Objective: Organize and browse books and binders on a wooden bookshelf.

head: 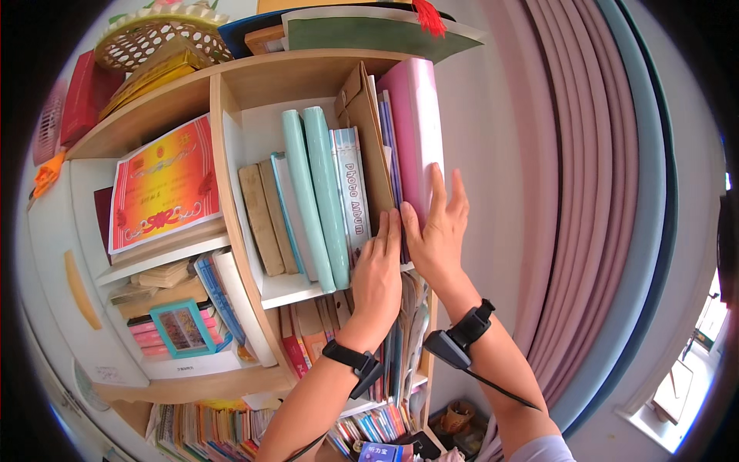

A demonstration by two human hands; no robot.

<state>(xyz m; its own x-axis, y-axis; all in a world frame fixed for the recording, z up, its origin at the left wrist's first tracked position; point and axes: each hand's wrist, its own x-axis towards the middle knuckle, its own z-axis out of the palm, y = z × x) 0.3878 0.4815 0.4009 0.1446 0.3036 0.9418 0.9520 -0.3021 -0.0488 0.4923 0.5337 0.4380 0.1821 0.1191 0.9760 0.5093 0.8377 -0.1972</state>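
My right hand (440, 231) rests on the lower spine of a thick pink binder (424, 127), fingers spread, its thumb by the binder's left side. The binder stands upright at the right end of the upper shelf. My left hand (378, 265) lies flat with fingers together against the lower edge of a brown paper file envelope (369, 150). Thin purple-edged books (389, 144) stand between envelope and binder. Left of them are a photo album (352, 190), two mint-green rolled-edge volumes (323, 196) and old brown books (262, 219).
A wooden shelf divider (231, 190) separates a compartment with a red and yellow certificate (167, 185). Below are a teal picture frame (183, 327) and rows of books (213, 430). A woven basket (161, 43) sits on top. Pink curtains (589, 173) hang at the right.
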